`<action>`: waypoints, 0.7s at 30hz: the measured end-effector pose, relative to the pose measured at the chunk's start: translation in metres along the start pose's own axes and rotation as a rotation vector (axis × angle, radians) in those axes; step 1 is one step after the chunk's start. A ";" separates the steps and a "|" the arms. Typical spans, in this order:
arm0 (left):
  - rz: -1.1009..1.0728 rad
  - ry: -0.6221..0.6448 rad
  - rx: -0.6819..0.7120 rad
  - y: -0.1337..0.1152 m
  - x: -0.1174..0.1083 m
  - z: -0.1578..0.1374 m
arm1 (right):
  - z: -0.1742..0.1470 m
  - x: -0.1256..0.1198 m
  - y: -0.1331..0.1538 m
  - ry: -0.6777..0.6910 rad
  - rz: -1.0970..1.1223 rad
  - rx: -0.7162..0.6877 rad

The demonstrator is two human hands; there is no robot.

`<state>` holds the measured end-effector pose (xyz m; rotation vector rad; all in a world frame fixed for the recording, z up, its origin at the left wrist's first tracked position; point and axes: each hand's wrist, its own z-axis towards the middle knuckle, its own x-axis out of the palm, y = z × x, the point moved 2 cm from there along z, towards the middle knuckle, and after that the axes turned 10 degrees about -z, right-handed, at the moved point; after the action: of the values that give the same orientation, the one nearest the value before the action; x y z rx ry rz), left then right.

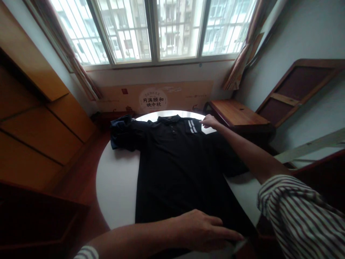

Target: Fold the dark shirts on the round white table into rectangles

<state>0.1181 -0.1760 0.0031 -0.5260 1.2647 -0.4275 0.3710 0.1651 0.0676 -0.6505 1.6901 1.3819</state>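
A black polo shirt (172, 162) lies spread on a white round table (115, 187), its collar toward the window and its hem toward me. Two white stripes mark the sleeve on the right. My right hand (210, 121) is closed in a pinch at that sleeve's edge, near the shoulder. At the near end, my left hand (201, 230) reaches across the hem with its fingers closed on the cloth toward the right corner; the fingertips are dim and blurred. Dark cloth lies partly under my right forearm. Left of the collar sits a bunched navy garment (121, 133).
A wooden side table (239, 113) stands beyond the table's right edge, with a wooden-framed panel (293, 90) against the wall. Orange cabinets (40, 133) line the left. Behind the table are a printed banner (172, 95) and a barred window (153, 28) with curtains.
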 end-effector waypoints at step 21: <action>-0.145 -0.035 0.002 -0.006 -0.005 0.002 | -0.114 -0.031 -0.030 0.039 -0.366 -0.066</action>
<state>0.1189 -0.1777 0.0105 -0.6232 1.1972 -0.5386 0.3797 0.0442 0.0831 -0.9767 1.4689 1.1716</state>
